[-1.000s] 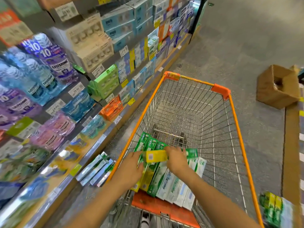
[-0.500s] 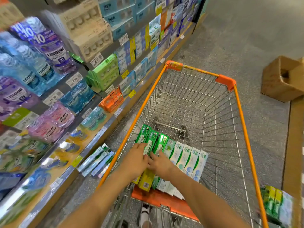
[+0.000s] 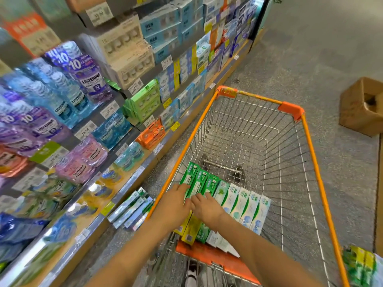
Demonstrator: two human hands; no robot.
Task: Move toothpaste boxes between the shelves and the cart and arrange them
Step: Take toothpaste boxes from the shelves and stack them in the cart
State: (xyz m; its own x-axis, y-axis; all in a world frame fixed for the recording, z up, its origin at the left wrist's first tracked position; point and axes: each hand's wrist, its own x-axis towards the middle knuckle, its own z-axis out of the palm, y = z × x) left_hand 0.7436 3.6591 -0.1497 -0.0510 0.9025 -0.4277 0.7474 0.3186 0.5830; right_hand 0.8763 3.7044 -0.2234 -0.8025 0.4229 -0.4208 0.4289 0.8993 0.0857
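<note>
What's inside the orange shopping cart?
The cart holds a row of toothpaste boxes at its near end, green ones left, white ones right. The left hand and right hand rest on them, hiding part of the green boxes.

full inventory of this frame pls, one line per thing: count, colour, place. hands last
cart: one, orange rim, wire basket, centre.
green toothpaste boxes: three showing, green, left of the row in the cart's near end.
white toothpaste boxes: about five, white and green, right of the green ones in the same row.
yellow boxes: at least two, yellow, under the hands.
boxes on the floor: several, pale, between shelf base and cart.
mouthwash bottles: many, blue, purple and pink, left shelves.
cardboard box: one, brown, open, on the floor at right.
left hand: fingers straight, on the green boxes.
right hand: fingers straight, on the row beside it.
</note>
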